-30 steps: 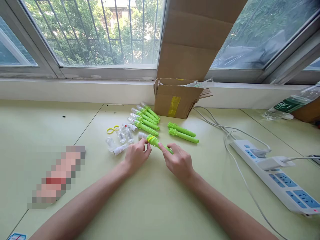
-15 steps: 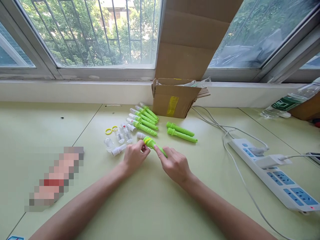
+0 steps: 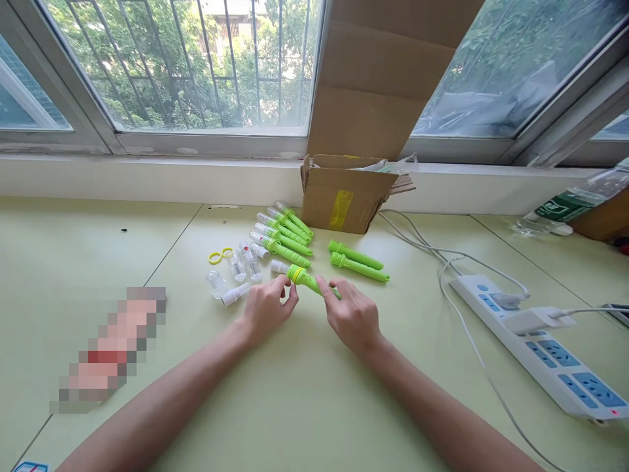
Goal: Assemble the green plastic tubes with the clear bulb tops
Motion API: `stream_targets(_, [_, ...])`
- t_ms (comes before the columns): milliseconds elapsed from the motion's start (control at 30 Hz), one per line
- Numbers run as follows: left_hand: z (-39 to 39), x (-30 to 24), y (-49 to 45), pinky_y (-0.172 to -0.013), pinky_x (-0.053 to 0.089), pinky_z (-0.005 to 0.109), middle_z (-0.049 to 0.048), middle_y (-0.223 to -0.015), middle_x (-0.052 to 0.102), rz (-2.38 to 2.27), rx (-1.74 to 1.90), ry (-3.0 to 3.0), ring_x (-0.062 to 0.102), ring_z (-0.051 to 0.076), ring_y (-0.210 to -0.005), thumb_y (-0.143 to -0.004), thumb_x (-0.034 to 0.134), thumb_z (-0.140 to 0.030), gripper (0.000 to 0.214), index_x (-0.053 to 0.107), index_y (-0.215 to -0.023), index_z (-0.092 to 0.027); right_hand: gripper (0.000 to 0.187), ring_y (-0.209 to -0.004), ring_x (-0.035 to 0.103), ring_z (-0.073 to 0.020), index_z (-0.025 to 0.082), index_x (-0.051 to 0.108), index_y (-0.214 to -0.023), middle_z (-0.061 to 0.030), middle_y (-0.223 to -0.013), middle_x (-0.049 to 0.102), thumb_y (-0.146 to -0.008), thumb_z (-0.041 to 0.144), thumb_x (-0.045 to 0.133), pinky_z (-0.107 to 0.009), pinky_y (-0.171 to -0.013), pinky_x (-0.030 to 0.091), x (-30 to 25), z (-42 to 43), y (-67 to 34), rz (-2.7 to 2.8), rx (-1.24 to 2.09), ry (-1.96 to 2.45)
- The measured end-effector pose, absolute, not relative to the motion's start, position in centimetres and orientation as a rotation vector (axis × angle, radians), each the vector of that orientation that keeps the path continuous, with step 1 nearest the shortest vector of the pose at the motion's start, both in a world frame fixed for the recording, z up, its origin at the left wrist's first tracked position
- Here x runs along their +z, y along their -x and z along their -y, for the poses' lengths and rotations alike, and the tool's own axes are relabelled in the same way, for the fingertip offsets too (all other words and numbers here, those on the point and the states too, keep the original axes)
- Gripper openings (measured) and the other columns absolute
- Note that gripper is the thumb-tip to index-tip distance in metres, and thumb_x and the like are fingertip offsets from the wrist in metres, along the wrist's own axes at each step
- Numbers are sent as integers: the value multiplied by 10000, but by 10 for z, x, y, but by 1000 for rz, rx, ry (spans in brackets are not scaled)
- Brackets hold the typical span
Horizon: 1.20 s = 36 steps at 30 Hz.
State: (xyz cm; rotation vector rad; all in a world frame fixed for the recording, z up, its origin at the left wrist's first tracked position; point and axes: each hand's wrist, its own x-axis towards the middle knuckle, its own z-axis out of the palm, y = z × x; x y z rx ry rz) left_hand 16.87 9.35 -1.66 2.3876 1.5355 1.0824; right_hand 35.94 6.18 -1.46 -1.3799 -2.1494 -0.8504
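A green plastic handle (image 3: 308, 280) with a threaded, wider head and a yellow ring around that head is held just above the table. My right hand (image 3: 352, 314) is closed around its narrow shaft, the index finger lying along the top. Curled at the threaded head, my left hand (image 3: 268, 305) has its thumb and index fingertips against the rim by the yellow ring. Just behind that head lies a white cylindrical piece (image 3: 279, 267). Left of it are clear caps (image 3: 251, 263), another white cylinder (image 3: 235, 294) and loose yellow rings (image 3: 215, 257).
Several green handles with clear caps (image 3: 282, 249) lie in a row behind my hands. Two uncapped green handles (image 3: 360, 267) lie to the right. A cardboard box (image 3: 344, 200) stands at the back. A power strip (image 3: 540, 354) with cables and a bottle (image 3: 565, 203) are at right.
The green handle has shifted slightly right, showing more of its shaft. My right hand has slid back along the shaft, and my left fingers have loosened a little at the head.
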Motion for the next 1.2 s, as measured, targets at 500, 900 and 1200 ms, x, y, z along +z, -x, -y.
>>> stream_targets(500, [-96, -12, -166, -551, 400, 241, 0, -709, 662, -1429, 845, -2377, 586, 119, -544, -869, 475, -279, 121, 553, -846, -190, 450, -603, 403, -120, 267, 634, -1165, -24, -712, 584, -815, 20, 496, -287, -560, 232, -17, -62, -366, 2223, -901, 1324])
stream_targets(900, [-89, -12, -174, -565, 410, 247, 5, -687, 671, -1519, 905, -2152, 586, 121, -550, -830, 500, -220, 83, 573, -816, -184, 425, -575, 383, -117, 213, 641, -1152, -19, -664, 559, -808, -1, 509, -295, -547, 219, -10, -57, -357, 2264, -997, 1224])
stream_targets(1200, [-97, -16, -170, -499, 377, 201, -42, -544, 558, -1392, 1085, -2125, 474, 72, -468, -697, 524, -153, 66, 501, -643, -181, 430, -577, 398, -116, 218, 629, -1172, -22, -666, 560, -818, 10, 501, -295, -535, 208, -11, -53, -351, 2259, -918, 1276])
